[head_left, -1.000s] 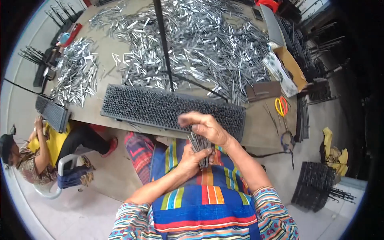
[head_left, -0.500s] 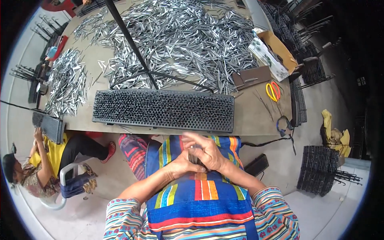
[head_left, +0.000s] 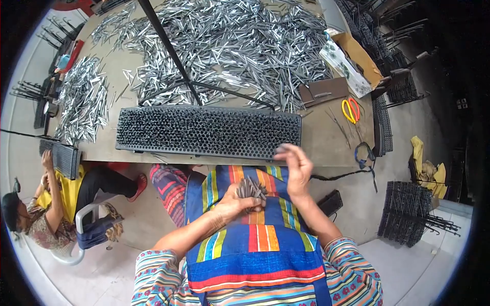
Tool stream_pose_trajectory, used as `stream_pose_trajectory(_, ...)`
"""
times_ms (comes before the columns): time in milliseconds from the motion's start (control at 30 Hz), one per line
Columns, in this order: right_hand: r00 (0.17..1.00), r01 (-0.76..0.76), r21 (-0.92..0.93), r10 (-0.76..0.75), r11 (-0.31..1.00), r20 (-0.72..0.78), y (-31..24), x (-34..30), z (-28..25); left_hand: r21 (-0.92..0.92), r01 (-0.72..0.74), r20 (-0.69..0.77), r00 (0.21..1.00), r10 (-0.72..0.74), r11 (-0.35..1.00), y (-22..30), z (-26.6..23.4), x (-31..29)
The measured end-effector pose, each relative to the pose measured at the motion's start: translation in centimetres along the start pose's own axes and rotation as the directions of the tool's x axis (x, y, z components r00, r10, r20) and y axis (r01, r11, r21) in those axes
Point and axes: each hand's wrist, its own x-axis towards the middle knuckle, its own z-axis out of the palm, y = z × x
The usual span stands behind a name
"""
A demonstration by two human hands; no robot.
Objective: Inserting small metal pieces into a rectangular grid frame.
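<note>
On the apron over my lap, my left hand [head_left: 234,205] is closed round a bundle of thin grey metal strips [head_left: 251,188], their ends fanning upward. My right hand [head_left: 297,171] is raised beside the front right corner of a black perforated rack [head_left: 204,151]. Its fingers are bent with the tips close together; whatever may be between them is too small to make out. Dark strip ends fill many of the rack's holes, while bare holes show along the front and right. A black rod frame [head_left: 189,83] rises from the rack's back.
Heaped metal strips [head_left: 224,56] cover the table behind the rack. At right lie a brown flat case [head_left: 323,92], orange-and-yellow-handled scissors [head_left: 350,109] and an open carton [head_left: 352,64]. A co-worker [head_left: 56,209] sits at left with another rack [head_left: 65,159]. Stacked black racks [head_left: 408,214] stand right.
My hands were together round the bundle. Now my right hand has parted from it and moved up and right to the rack's corner, leaving the strips in my left hand.
</note>
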Motion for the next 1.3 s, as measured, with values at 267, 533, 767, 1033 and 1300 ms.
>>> stream_pose_trajectory(267,0.916,0.054,-0.449,-0.224,0.892,-0.333,8.7,2.2,-4.8,-0.11,0.038,0.009,0.999,-0.037,0.993,-0.4,0.0,0.7)
stream_pose_trajectory(533,0.912,-0.004,-0.46,-0.185,0.888,-0.366,9.5,4.0,-2.2,-0.154,0.013,-0.142,0.989,-0.035,0.988,0.0,0.4,0.9)
stream_pose_trajectory(767,0.913,0.083,-0.585,-0.297,0.807,-0.28,8.4,5.7,-3.3,-0.125,0.013,-0.103,0.994,-0.026,0.992,-0.4,0.6,1.8)
stream_pose_trajectory(1033,0.905,-0.226,-0.182,0.276,0.957,0.325,1.5,-2.0,0.3,-0.157,-0.047,-0.264,0.964,0.004,0.986,-0.8,0.2,1.6)
stream_pose_trajectory(1300,0.867,-0.455,0.104,0.413,0.884,0.279,3.2,-3.1,1.3,-0.122,-0.012,-0.295,0.955,-0.025,0.992,-1.1,-0.6,1.4)
